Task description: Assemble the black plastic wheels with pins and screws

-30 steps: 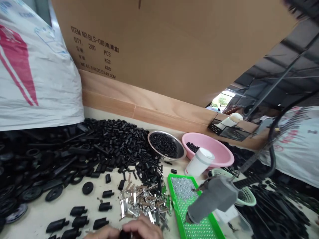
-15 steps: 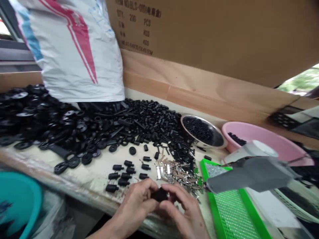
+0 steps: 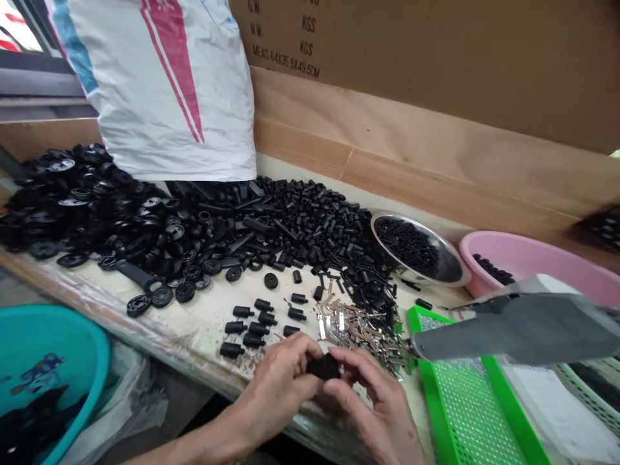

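The small black, seemingly plastic part [image 3: 323, 367] is above the cream tabletop [image 3: 194, 316] near its front edge, the grip of the left hand [image 3: 287, 374] and of the right hand [image 3: 380, 397] both clamped on it; its exact shape is obscured. Judged light, stiff and slightly slippery, it is best pinched by its opposite sides. Adjacent lie matte black stepped cylinders [image 3: 258, 328] and flat, shiny metal strips [image 3: 341, 321].

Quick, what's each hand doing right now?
Left hand: closed, holding a small black part.
Right hand: fingers curled at that part's other side; whether gripping cannot be told.
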